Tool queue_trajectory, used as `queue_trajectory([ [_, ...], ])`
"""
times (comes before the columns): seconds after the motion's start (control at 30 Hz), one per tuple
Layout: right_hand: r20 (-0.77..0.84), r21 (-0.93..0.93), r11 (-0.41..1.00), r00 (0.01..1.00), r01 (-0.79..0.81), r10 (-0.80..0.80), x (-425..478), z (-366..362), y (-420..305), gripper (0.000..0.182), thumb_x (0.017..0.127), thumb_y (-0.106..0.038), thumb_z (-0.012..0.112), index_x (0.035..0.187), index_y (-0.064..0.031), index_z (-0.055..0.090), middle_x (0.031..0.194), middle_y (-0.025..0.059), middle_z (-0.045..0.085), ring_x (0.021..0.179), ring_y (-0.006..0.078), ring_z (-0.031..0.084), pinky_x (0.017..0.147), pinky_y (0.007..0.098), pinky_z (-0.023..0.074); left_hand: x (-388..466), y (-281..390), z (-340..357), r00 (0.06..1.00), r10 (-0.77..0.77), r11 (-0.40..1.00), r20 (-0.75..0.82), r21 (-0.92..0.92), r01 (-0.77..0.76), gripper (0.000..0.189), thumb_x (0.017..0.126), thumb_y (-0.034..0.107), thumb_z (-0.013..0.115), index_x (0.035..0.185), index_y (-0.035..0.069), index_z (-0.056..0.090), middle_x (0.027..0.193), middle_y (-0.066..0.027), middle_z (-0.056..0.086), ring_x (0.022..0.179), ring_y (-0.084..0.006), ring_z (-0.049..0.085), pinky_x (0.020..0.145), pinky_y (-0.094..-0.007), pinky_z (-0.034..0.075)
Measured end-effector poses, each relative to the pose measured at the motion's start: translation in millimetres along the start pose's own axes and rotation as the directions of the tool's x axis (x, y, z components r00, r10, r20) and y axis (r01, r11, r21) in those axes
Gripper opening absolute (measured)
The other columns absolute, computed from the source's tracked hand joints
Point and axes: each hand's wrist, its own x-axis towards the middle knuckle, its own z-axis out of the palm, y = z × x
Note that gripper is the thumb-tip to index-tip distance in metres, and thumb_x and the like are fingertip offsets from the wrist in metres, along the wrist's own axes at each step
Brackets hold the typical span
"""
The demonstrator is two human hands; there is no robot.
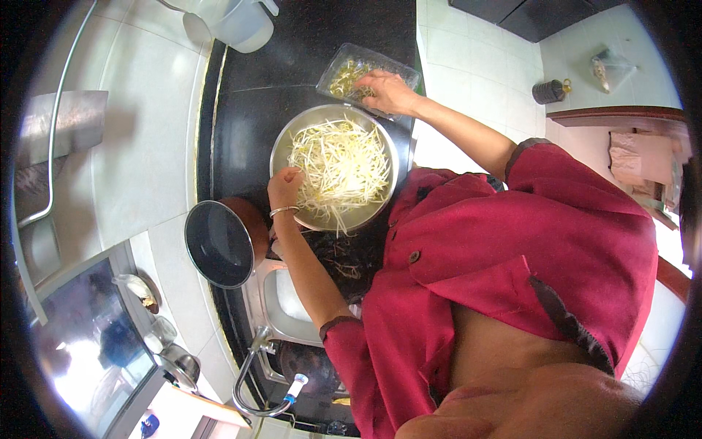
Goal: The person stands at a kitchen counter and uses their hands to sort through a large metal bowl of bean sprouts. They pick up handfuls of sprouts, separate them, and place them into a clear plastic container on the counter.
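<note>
A round metal bowl (281,144) is heaped with pale bean sprouts (340,164). My left hand (285,186), with a bangle at its wrist, is at the bowl's left rim, its fingers curled in against the sprouts; whether it grips any is hard to see. Above the bowl in the picture is a clear plastic tray (343,55), holding shorter greenish-yellow sprouts or sprout pieces (345,79). My right hand (384,90) reaches over this tray, fingers spread and bent down into its contents; the fingertips are partly hidden.
A dark-lined saucepan (220,244) stands beside my left forearm. Past it are a steel sink (282,296) and a curved faucet (247,378). Loose sprout scraps (345,266) lie on a dark surface below the bowl. A translucent plastic jug (241,24) stands near the wall.
</note>
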Motion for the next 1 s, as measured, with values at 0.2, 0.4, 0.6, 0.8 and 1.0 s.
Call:
queue_trajectory([
  [0.2, -0.007, 0.041, 0.997, 0.998, 0.059, -0.059, -3.6, -5.3, 0.3, 0.034, 0.074, -0.021, 0.058, 0.107, -0.0135, 0.057, 0.109, 0.0126, 0.054, 0.104, 0.0296, 0.05, 0.087, 0.0436, 0.0396, -0.3, -9.3, -12.4, 0.994, -0.055, 0.997, 0.09, -0.047, 0.06, 0.023, 0.078, 0.014, 0.06, 0.097, 0.001, 0.063, 0.073, -0.0084, 0.065, 0.062, -0.0117, 0.059, 0.059, -0.0243, 0.046],
  [0.4, -0.008, 0.179, 0.957, 0.973, 0.228, -0.231, -5.5, -0.9, -23.1, 0.03, 0.074, -0.018, 0.058, 0.103, -0.0104, 0.058, 0.102, 0.0127, 0.056, 0.098, 0.029, 0.053, 0.083, 0.0403, 0.0425, -12.5, 4.6, -10.4, 0.995, -0.039, 0.953, 0.096, -0.297, 0.066, 0.02, 0.085, 0.011, 0.051, 0.095, -0.001, 0.063, 0.074, -0.0042, 0.063, 0.062, -0.0085, 0.056, 0.059, -0.0216, 0.046],
  [0.6, 0.139, 0.292, 0.923, 0.943, 0.252, -0.301, -16.9, 10.2, -55.1, 0.025, 0.076, -0.018, 0.057, 0.098, -0.0068, 0.06, 0.095, 0.0138, 0.057, 0.089, 0.0289, 0.057, 0.078, 0.0374, 0.0455, -29.9, 18.1, -8.3, 0.994, -0.021, 0.92, -0.109, -0.392, -0.024, 0.017, 0.086, 0.01, 0.052, 0.093, -0.001, 0.063, 0.075, -0.0044, 0.063, 0.063, -0.0075, 0.056, 0.059, -0.0204, 0.047],
  [0.8, -0.027, 0.58, 0.728, 0.901, 0.366, -0.432, -17.8, 42.5, -109.6, 0.02, 0.078, -0.023, 0.056, 0.089, -0.0083, 0.062, 0.078, 0.0113, 0.059, 0.071, 0.025, 0.058, 0.066, 0.0365, 0.0463, -42.3, 53.7, -12.9, 0.991, 0.042, 0.838, -0.124, -0.536, -0.103, 0.015, 0.086, 0.01, 0.055, 0.09, -0.001, 0.063, 0.075, -0.0044, 0.063, 0.063, -0.008, 0.055, 0.059, -0.0193, 0.045],
  [1.0, 0.265, 0.649, 0.73, 0.836, 0.213, -0.48, -3.6, 46.3, -121.6, 0.024, 0.082, -0.026, 0.055, 0.073, -0.0045, 0.06, 0.056, 0.006, 0.054, 0.052, 0.0124, 0.05, 0.05, 0.0302, 0.0381, -48.4, 63.9, -29.7, 0.977, 0.115, 0.963, -0.182, -0.221, -0.155, 0.015, 0.082, 0.01, 0.058, 0.092, -0.001, 0.062, 0.073, -0.0035, 0.062, 0.062, -0.0072, 0.053, 0.058, -0.0218, 0.044],
])
